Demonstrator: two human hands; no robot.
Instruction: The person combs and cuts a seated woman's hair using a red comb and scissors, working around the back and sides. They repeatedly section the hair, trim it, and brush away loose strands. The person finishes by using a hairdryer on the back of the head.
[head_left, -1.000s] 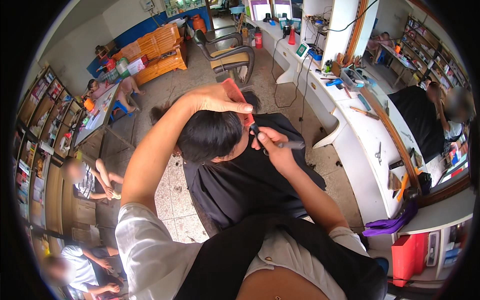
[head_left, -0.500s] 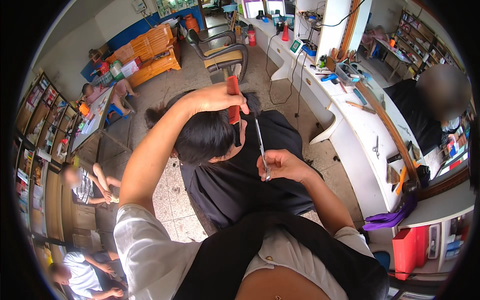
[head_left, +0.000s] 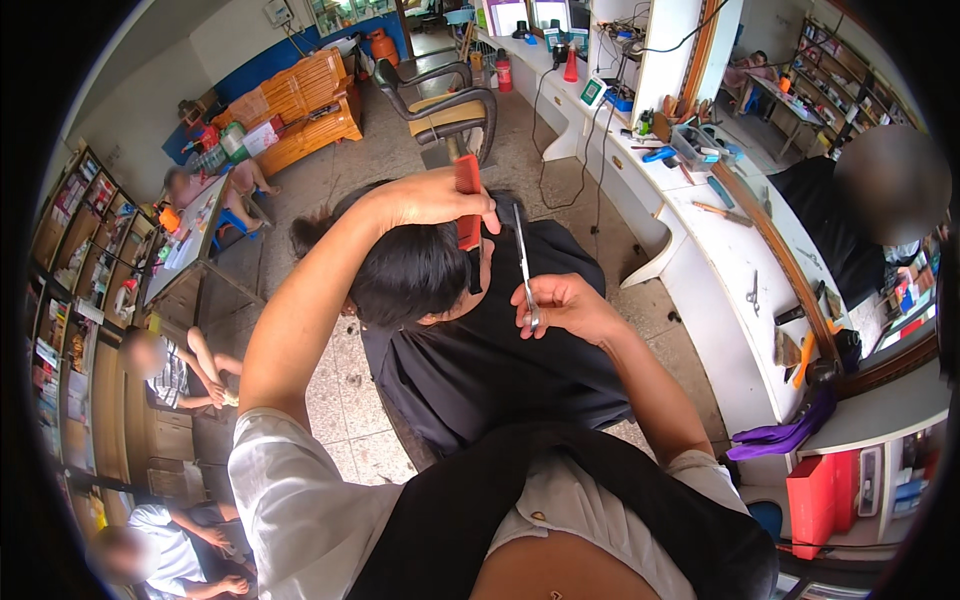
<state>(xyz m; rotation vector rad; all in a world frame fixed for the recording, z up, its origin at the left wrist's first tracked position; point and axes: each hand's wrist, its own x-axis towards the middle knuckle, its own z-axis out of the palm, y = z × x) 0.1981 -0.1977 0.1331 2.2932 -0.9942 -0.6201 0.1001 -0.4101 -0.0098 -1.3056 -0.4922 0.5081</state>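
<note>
The left hand point(head_left: 440, 197) is clamped, I see, on a red comb point(head_left: 467, 228), black hair point(head_left: 405, 272) directly beneath; the right hand point(head_left: 570, 308) grips slim scissors point(head_left: 523, 257) pointing forward, just beside the left one.

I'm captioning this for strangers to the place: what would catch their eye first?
Probably the red comb in the left hand, at a head of dark hair near the centre. Next, the silver scissors in the right hand, over a black cape. At the upper left, an orange-brown wooden bench stands out.
</note>
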